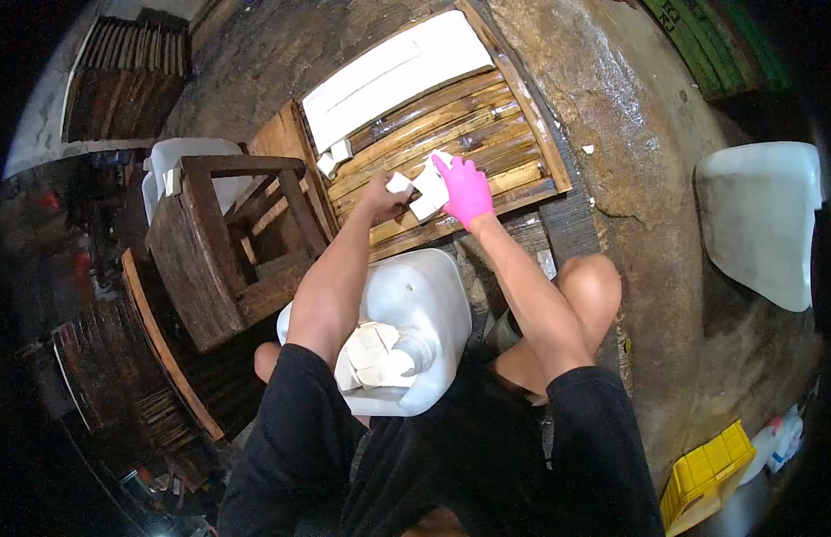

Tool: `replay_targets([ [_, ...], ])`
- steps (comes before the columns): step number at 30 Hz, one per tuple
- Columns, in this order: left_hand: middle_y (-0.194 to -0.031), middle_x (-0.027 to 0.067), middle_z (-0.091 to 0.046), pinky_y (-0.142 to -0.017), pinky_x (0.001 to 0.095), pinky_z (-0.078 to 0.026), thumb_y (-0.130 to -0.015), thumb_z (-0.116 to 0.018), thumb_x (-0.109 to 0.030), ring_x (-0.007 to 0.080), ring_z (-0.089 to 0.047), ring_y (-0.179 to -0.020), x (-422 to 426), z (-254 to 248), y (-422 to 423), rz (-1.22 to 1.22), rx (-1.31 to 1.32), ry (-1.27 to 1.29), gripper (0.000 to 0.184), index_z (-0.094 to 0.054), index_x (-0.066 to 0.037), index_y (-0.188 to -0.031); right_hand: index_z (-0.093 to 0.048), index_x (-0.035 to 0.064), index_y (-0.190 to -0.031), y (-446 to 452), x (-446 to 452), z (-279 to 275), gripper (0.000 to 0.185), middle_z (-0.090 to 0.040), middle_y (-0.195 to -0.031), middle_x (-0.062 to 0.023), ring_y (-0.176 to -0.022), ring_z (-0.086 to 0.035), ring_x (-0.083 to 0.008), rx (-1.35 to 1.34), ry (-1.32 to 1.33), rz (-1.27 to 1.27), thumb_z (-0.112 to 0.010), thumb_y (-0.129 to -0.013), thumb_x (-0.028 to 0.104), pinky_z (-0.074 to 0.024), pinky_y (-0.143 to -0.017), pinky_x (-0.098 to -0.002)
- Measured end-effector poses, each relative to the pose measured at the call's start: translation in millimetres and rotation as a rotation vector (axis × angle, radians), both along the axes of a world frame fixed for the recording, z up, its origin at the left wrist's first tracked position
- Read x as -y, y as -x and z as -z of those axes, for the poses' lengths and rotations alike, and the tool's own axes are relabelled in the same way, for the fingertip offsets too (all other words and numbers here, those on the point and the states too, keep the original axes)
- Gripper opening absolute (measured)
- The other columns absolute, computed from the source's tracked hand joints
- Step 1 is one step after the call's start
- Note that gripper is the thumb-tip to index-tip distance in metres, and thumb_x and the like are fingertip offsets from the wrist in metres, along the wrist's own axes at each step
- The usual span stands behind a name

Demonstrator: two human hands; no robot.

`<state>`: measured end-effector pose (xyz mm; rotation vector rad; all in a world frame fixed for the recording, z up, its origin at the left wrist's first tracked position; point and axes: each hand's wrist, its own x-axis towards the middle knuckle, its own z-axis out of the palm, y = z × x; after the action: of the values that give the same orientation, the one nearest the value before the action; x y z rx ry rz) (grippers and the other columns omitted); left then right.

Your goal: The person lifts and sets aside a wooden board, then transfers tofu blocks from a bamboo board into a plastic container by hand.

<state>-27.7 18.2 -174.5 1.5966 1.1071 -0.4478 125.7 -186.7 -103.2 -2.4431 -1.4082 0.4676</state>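
Note:
My bare left hand (pixel 386 199) is closed on a small white tofu block (pixel 398 183) above the near part of a slatted bamboo rack (pixel 514 175). My right hand (pixel 466 190), in a pink glove, has its fingers bent round several white tofu pieces (pixel 427 199) beside the left hand. A large white slab (pixel 402 72), apparently tofu, lies along the rack's far side. Small white pieces (pixel 333 159) sit at the rack's left end. Between my legs stands a cut-open white plastic jug (pixel 442 295) with white pieces (pixel 373 353) inside.
A dark wooden stool-like frame (pixel 201 242) stands left of the rack, with a white container (pixel 192 152) behind it. Another white plastic container (pixel 760 224) is at the right. A yellow crate (pixel 711 470) sits lower right on the wet floor. Wooden slats are stacked (pixel 129 76) upper left.

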Motion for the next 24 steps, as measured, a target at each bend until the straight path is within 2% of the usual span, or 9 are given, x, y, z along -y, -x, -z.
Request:
replay_targets([
  [2, -0.087, 0.0127, -0.067, -0.055, 0.0376, -0.054, -0.076, -0.078, -0.016, 0.0205, -0.066, -0.064, 7, -13, -4, 0.145, 0.033, 0.048, 0.074, -0.032, -0.005, -0.133, -0.036, 0.0214, -0.143, -1, -1, 2, 0.095, -0.052, -0.109, -0.0116, -0.098, -0.056, -0.0292, 0.015, -0.007, 0.006, -0.083, -0.061, 0.024, -0.0523, -0.079, -0.0403],
  [5, -0.088, 0.0124, -0.067, -0.058, 0.0383, -0.055, -0.075, -0.078, -0.014, 0.0215, -0.068, -0.069, 37, -61, -23, 0.018, -0.171, 0.147, 0.078, -0.03, -0.008, -0.135, -0.034, 0.0211, -0.144, -2, 0, 6, 0.099, -0.053, -0.109, -0.0114, -0.099, -0.056, -0.0287, -0.005, -0.021, 0.017, -0.084, -0.059, 0.026, -0.0521, -0.079, -0.0408],
  [9, -0.096, 0.0123, -0.064, -0.064, 0.0422, -0.058, -0.067, -0.082, -0.006, 0.0245, -0.067, -0.074, 52, -70, -39, 0.0, -0.241, 0.082, 0.09, -0.025, -0.011, -0.136, -0.028, 0.0182, -0.146, -5, -4, 8, 0.11, -0.051, -0.12, -0.012, -0.1, -0.057, -0.0283, -0.039, -0.002, 0.076, -0.087, -0.054, 0.029, -0.0524, -0.079, -0.0408],
  [12, -0.102, 0.0146, -0.061, -0.066, 0.0441, -0.059, -0.064, -0.085, -0.006, 0.0266, -0.065, -0.084, 69, -78, -38, 0.183, -0.2, -0.134, 0.096, -0.021, -0.012, -0.136, -0.021, 0.0146, -0.149, -11, -3, -10, 0.12, -0.041, -0.139, -0.0139, -0.118, -0.05, -0.0312, -0.034, 0.066, 0.062, -0.088, -0.051, 0.031, -0.0474, -0.093, -0.0427],
  [14, -0.105, 0.0161, -0.059, -0.067, 0.0457, -0.058, -0.063, -0.086, -0.009, 0.0279, -0.064, -0.089, 73, -66, -32, 0.215, -0.145, -0.165, 0.098, -0.02, -0.013, -0.136, -0.017, 0.0134, -0.15, -15, -5, 5, 0.126, -0.029, -0.148, -0.0148, -0.131, -0.038, -0.0325, 0.014, -0.025, 0.041, -0.089, -0.048, 0.034, -0.0378, -0.104, -0.0438],
  [18, -0.114, 0.018, -0.056, -0.073, 0.0504, -0.056, -0.065, -0.084, -0.017, 0.0283, -0.065, -0.087, 66, -37, -26, -0.075, -0.145, -0.037, 0.095, -0.024, -0.013, -0.139, -0.012, 0.0105, -0.151, -20, -7, 13, 0.125, -0.02, -0.155, -0.0153, -0.144, -0.016, -0.0329, -0.095, 0.023, -0.103, -0.087, -0.052, 0.031, -0.0187, -0.117, -0.0451],
  [21, -0.113, 0.0182, -0.056, -0.075, 0.0491, -0.057, -0.07, -0.081, -0.025, 0.0274, -0.065, -0.084, 47, -66, -28, -0.357, -0.204, 0.359, 0.082, -0.031, -0.015, -0.135, -0.013, 0.0079, -0.15, -18, -9, 18, 0.114, -0.02, -0.155, -0.0144, -0.143, -0.018, -0.0332, -0.117, 0.001, -0.082, -0.08, -0.059, 0.025, -0.0192, -0.116, -0.0459],
  [22, -0.109, 0.0182, -0.058, -0.071, 0.0454, -0.058, -0.075, -0.079, -0.032, 0.0255, -0.066, -0.078, 48, -65, -24, -0.25, -0.201, 0.202, 0.073, -0.035, -0.011, -0.128, -0.014, 0.0073, -0.15, -17, -9, 26, 0.111, -0.021, -0.155, -0.0142, -0.143, -0.018, -0.0329, -0.146, -0.046, -0.053, -0.078, -0.061, 0.024, -0.0186, -0.116, -0.046],
  [24, -0.104, 0.0174, -0.059, -0.068, 0.0442, -0.059, -0.076, -0.079, -0.032, 0.0249, -0.066, -0.076, 56, -59, -19, -0.225, -0.166, 0.077, 0.07, -0.037, -0.01, -0.126, -0.015, 0.0059, -0.15, -18, -12, 44, 0.105, -0.021, -0.155, -0.0137, -0.144, -0.018, -0.0323, -0.204, -0.145, -0.001, -0.073, -0.063, 0.021, -0.0173, -0.116, -0.0461],
])
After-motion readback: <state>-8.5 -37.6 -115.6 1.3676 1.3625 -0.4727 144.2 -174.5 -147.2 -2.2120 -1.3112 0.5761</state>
